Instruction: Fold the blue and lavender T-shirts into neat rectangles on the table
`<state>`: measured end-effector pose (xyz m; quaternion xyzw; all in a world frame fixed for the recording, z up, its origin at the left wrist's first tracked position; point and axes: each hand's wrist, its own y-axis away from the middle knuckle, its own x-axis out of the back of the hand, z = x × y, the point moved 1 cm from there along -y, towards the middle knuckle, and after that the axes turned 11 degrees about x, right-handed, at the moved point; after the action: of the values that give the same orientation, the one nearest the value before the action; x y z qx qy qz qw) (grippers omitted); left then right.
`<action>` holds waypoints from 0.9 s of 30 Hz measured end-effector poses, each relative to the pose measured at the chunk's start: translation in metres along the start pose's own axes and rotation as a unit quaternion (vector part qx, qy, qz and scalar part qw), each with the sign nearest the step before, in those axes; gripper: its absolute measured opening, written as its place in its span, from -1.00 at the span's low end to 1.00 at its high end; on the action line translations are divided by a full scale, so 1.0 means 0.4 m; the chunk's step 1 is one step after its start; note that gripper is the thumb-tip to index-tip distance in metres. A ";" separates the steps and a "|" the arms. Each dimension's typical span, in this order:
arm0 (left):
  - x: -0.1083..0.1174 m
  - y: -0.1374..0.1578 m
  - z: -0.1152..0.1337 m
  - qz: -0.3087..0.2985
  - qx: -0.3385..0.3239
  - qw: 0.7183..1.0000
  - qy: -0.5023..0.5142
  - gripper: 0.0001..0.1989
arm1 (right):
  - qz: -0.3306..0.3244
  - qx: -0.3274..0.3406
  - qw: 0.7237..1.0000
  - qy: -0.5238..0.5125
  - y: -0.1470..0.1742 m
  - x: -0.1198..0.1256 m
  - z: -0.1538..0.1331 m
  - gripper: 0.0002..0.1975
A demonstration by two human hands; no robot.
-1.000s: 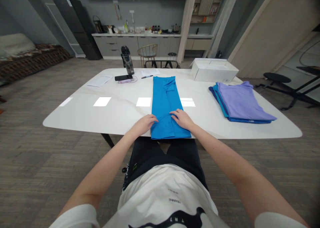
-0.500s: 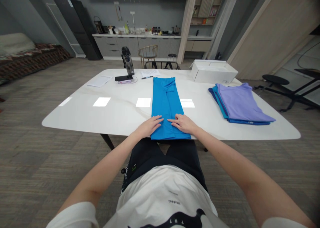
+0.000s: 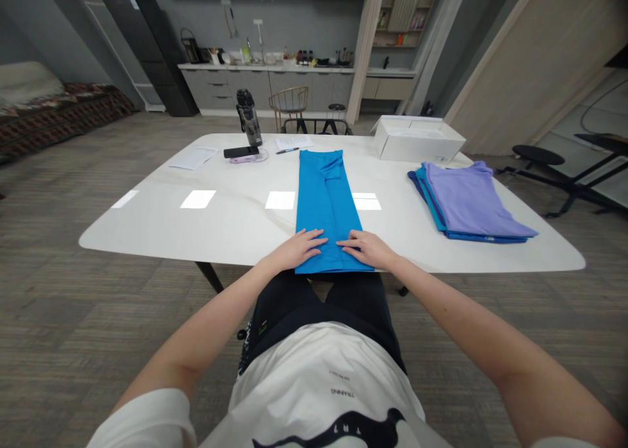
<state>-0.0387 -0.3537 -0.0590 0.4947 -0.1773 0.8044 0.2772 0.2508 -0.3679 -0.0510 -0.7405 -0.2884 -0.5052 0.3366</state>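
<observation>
A bright blue garment (image 3: 321, 199), apparently a shirt folded into a long strip, lies lengthwise on the white table (image 3: 235, 225). Its lower end reaches the table's near edge, and a folded sleeve shows near the far end. My left hand (image 3: 300, 248) rests on the strip's lower left side, fingers stretched out and lying flat. On the lower right side lies my right hand (image 3: 367, 248), its fingers extended and pointing inward over the fabric. Neither hand grips the cloth. A stack of folded garments (image 3: 461, 199), lilac on top and blues beneath, sits to the right.
An open white box (image 3: 417, 140) stands at the back right of the table. Toward the back left are a dark water bottle (image 3: 250, 121), a black phone (image 3: 240, 152), a pen (image 3: 287, 150) and papers (image 3: 193, 158). A chair (image 3: 289, 101) stands beyond the table.
Both hands have slid slightly toward me along the blue garment, the left one also a little to the right. The whole view has shifted a little; the garment lies as before.
</observation>
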 end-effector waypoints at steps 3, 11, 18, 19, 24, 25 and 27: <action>0.036 0.005 -0.046 0.002 -0.002 0.997 0.078 -0.63 | 0.023 -0.009 0.999 -0.029 0.024 0.013 0.044 -0.65; 0.067 0.021 -0.132 -0.031 0.037 0.976 0.214 -0.58 | 0.059 -0.058 0.994 -0.074 0.084 0.062 0.119 -0.69; 0.103 0.026 -0.092 -0.100 0.020 0.980 0.172 -0.74 | 0.016 -0.024 0.996 -0.079 0.092 0.075 0.091 -0.70; 0.107 0.027 -0.089 -0.106 0.021 0.979 0.171 -0.75 | 0.011 -0.025 0.995 -0.092 0.091 0.075 0.091 -0.71; 0.120 0.010 -0.074 -0.111 0.005 0.981 0.160 -0.77 | -0.010 -0.026 0.987 -0.156 0.072 0.073 0.105 -0.70; 0.123 0.004 -0.071 -0.110 0.001 0.981 0.157 -0.77 | -0.015 -0.026 0.985 -0.168 0.065 0.074 0.106 -0.69; 0.131 -0.006 -0.065 -0.113 -0.004 0.980 0.163 -0.78 | -0.028 -0.028 0.981 -0.192 0.050 0.079 0.103 -0.68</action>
<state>-0.0740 -0.3229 -0.0240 0.3723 -0.0756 0.8372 0.3934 0.2994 -0.3447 -0.0361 -0.8247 -0.3535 -0.3708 0.2397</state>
